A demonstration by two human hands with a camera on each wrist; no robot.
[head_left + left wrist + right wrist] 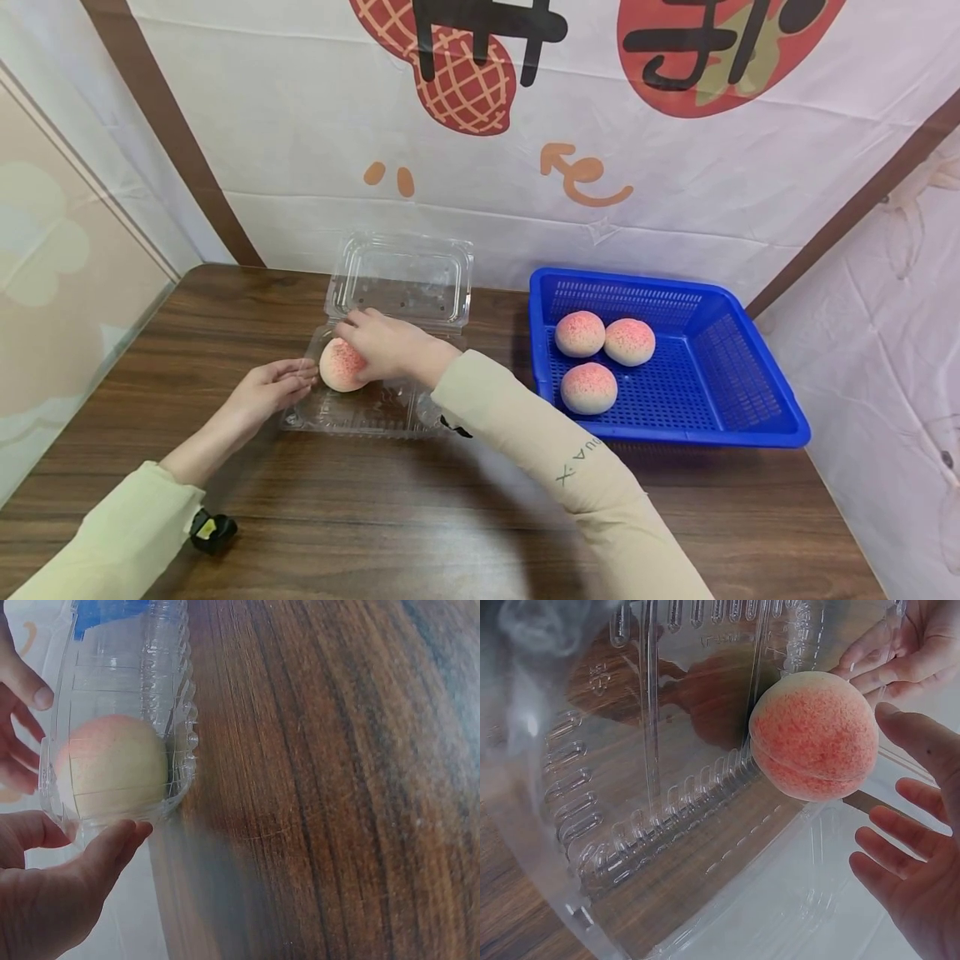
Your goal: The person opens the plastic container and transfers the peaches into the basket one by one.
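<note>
A pale peach (pixel 341 367) with a pink speckled top sits at the left end of a clear plastic clamshell container (pixel 367 417). The container lies unfolded on the table, its lid (pixel 401 283) raised at the back. My right hand (pixel 386 343) is beside and over the peach; the right wrist view shows its fingers (pixel 892 825) spread, with a gap to the fruit. At the container's left end, my left hand (pixel 258 396) pinches the wall between thumb (pixel 112 844) and fingers, close to the peach.
To the right stands a blue plastic basket (pixel 667 433) with three more peaches (pixel 588 388) in its left half. The dark wooden table (pixel 360 517) ends against a printed cloth wall (pixel 300 167) at the back.
</note>
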